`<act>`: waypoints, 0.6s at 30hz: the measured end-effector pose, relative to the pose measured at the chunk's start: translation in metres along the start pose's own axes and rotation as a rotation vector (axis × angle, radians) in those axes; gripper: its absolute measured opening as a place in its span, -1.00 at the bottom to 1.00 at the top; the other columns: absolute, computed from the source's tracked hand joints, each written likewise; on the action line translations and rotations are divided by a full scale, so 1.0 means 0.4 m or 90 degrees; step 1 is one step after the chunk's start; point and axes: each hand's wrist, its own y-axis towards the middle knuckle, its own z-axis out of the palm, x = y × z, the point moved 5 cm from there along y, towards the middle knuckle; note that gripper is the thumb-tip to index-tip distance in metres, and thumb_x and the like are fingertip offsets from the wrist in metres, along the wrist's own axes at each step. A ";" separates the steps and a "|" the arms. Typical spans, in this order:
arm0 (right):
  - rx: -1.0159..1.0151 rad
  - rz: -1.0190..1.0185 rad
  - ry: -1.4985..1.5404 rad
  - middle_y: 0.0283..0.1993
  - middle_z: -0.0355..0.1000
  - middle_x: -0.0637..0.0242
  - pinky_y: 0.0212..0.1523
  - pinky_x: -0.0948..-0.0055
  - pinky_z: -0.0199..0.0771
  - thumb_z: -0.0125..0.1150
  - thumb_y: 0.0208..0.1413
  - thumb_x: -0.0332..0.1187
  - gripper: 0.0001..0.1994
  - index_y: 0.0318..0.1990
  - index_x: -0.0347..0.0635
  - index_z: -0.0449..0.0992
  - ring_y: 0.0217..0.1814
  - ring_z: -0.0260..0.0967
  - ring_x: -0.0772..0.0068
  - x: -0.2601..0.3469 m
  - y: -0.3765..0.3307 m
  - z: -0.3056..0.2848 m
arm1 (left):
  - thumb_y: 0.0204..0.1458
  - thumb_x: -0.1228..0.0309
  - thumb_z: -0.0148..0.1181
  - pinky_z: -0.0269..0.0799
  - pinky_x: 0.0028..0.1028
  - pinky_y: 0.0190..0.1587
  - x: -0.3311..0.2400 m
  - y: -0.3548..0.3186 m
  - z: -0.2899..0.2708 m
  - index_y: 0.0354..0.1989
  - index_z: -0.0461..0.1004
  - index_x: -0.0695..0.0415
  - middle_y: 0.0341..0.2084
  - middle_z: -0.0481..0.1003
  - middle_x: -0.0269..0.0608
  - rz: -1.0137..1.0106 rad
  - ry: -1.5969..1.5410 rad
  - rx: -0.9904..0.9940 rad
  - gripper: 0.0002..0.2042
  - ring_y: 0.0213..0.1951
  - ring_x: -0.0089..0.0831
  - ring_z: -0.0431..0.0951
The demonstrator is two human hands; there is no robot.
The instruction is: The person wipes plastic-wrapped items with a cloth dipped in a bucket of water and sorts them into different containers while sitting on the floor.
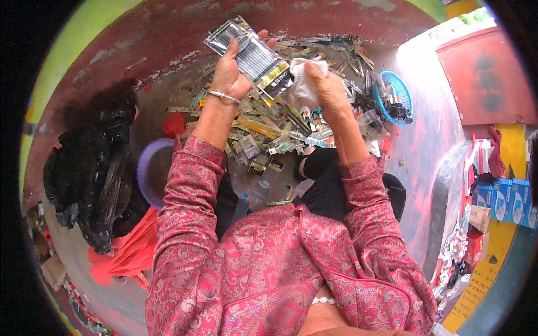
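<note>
Presently the left hand (pixel 232 75) clasps a clear packet of slim grey rods (pixel 255 60), thumb across its front, fingers (pixel 271 42) behind, while the right hand (pixel 329 89) closes around a crumpled white cloth (pixel 304 88) beside the packet's dark end, above heaped packages (pixel 280 126) (a blue basket (pixel 407 94) sits to their right).

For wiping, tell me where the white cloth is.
In the head view, upper middle: the white cloth is in the right hand, beside the packet.

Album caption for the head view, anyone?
Left hand holding a clear packet, right hand a white cloth at its end, above a heap of packets.
</note>
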 end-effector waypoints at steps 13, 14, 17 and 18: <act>0.095 -0.061 -0.118 -0.51 0.39 0.44 -0.44 0.65 0.23 0.18 -0.19 -0.44 -0.90 -0.46 -0.23 0.46 -0.49 0.26 0.66 0.048 -0.043 0.055 | 0.04 0.30 -0.08 0.28 -0.15 -0.02 0.026 -0.022 0.017 -0.07 0.23 0.28 -0.15 0.36 0.03 -0.050 -0.055 -0.011 -0.66 -0.09 -0.15 0.38; 0.123 -0.072 -0.120 -0.50 0.39 0.45 -0.43 0.64 0.23 0.17 -0.19 -0.43 -0.89 -0.46 -0.25 0.46 -0.48 0.26 0.66 0.047 -0.040 0.059 | 0.04 0.34 -0.07 0.27 -0.14 -0.01 0.030 -0.026 0.025 -0.06 0.22 0.28 -0.14 0.35 0.03 -0.050 -0.005 0.000 -0.66 -0.08 -0.13 0.37; 0.185 -0.085 -0.143 -0.50 0.38 0.47 -0.41 0.62 0.22 0.15 -0.16 -0.39 -0.88 -0.46 -0.26 0.46 -0.46 0.23 0.67 0.033 -0.031 0.064 | 0.00 0.42 -0.04 0.21 -0.15 0.06 0.051 -0.043 0.032 0.03 0.12 0.28 -0.04 0.26 0.03 -0.083 0.144 0.047 -0.59 0.01 -0.12 0.28; 0.179 -0.080 -0.220 -0.51 0.38 0.47 -0.42 0.61 0.23 0.16 -0.13 -0.35 -0.86 -0.47 -0.25 0.47 -0.47 0.22 0.67 0.046 -0.038 0.062 | 0.00 0.43 -0.05 0.21 -0.15 0.06 0.046 -0.042 0.014 0.03 0.12 0.28 -0.04 0.26 0.02 -0.086 0.137 0.028 -0.60 0.01 -0.11 0.28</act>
